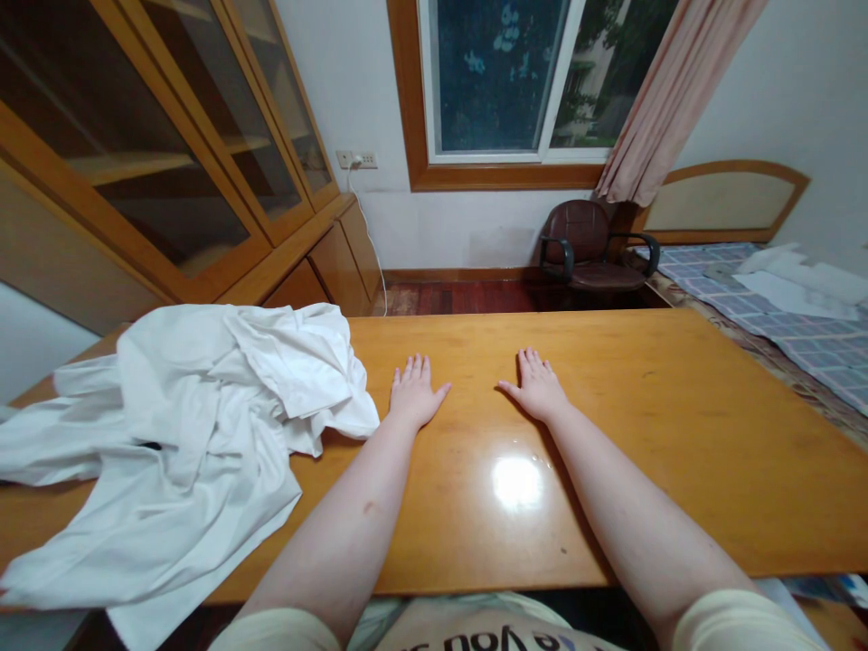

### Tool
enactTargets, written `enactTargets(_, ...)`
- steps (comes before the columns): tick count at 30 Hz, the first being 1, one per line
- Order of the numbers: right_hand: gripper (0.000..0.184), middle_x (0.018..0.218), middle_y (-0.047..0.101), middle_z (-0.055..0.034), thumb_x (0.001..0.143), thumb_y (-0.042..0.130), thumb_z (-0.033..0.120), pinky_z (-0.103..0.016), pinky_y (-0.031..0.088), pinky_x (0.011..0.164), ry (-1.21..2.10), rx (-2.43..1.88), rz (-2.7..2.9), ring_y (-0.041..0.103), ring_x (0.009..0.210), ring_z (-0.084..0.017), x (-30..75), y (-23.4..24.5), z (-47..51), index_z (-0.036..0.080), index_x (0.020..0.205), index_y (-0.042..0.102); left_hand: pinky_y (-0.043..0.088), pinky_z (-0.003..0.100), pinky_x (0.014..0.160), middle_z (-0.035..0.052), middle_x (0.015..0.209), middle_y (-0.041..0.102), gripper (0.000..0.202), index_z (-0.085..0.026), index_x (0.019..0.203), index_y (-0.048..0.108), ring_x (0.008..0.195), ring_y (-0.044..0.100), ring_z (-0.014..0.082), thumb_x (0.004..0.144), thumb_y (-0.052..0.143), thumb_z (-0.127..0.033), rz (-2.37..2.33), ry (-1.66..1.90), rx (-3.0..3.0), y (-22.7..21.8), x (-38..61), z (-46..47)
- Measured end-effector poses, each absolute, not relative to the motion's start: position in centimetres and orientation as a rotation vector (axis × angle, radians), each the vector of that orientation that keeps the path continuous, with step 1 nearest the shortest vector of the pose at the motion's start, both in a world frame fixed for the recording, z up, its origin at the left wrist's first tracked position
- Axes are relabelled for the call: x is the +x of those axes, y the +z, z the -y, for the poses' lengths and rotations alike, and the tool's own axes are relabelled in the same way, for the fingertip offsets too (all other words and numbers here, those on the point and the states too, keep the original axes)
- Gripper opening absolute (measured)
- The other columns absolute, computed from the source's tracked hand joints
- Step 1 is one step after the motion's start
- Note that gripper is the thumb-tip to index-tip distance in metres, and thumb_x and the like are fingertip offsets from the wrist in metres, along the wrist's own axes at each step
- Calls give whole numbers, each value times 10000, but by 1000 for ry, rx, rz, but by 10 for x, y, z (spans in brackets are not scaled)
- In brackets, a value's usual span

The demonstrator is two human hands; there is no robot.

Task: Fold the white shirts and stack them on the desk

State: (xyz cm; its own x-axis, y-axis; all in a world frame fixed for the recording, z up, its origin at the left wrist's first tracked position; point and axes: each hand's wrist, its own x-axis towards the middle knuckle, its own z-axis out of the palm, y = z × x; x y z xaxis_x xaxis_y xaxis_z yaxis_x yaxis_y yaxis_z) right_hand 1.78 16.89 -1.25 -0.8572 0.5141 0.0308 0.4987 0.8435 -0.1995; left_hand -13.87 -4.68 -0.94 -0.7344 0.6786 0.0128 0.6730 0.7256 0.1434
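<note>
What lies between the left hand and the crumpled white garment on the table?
Nothing visible does. The left hand rests flat on the wooden table, and only bare wood separates it from the white garment to its left.

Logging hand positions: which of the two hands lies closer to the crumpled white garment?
The left hand, flat on the wooden table beside the white garment, not touching it. The right hand lies farther off, on bare wood.

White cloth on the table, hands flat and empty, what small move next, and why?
Probably slide the left hand over to the white cloth and grip its edge: it lies crumpled just beside that hand, and the right hand, also flat and empty on the table, is farther off.
</note>
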Motion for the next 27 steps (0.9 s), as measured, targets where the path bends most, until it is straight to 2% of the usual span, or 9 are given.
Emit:
enactTargets(22,980,1534,196,-190,804,314,748,-459,98,1136,243,-830,2986,141,1420,-309,17,-10,-167,30,1469,254,120,498,1145,139,1543,192,803,-114,1473,257,1432,135,277,860,297,-631,-2872,214,1126,-11,-140,47)
enactTargets(27,967,1531,202,-195,809,329,738,-453,91,1137,250,-832,2983,139,1420,-309,17,-9,-166,32,1466,261,127,496,1145,145,1533,233,789,-121,1457,292,1425,166,284,851,344,-623,-2878,275,1119,-8,-139,47)
